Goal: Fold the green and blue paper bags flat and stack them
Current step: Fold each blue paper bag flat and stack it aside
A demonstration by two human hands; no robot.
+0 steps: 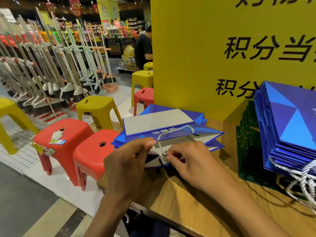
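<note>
Blue bag (pixel 172 134) flat — mouth toward wearer

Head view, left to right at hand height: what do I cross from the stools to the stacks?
Labelled red stool → second red stool → left hand gripping the blue bag → right hand pinching its cord → green bag stack → blue bag stack.

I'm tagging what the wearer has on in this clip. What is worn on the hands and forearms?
Nothing visible: the left hand and right hand are bare, with no gloves, rings, watch or bracelet. No sleeve shows anywhere up to the frame's edge.
</note>
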